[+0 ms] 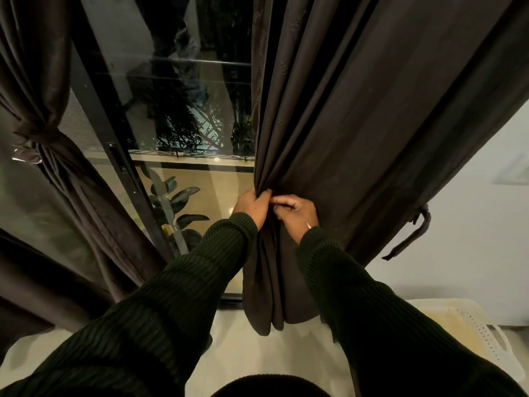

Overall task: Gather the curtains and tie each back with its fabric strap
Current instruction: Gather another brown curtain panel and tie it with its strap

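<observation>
Glass door, dangling strap beside curtain

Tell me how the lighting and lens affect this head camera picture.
Head view: dim indoor light, so the dark right curtain loses fold detail; the glass door shows reflections over the night outside; the wide-angle lens splays the curtains and door frame outward; the hands look sharp.

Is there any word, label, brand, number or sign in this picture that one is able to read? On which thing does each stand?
None can be read.
The dark curtain, gripped by the left hand and right hand, bears no text.
The door handle plate has a small mark, too small to read.
The pale panel on the wall is blurred.
</observation>
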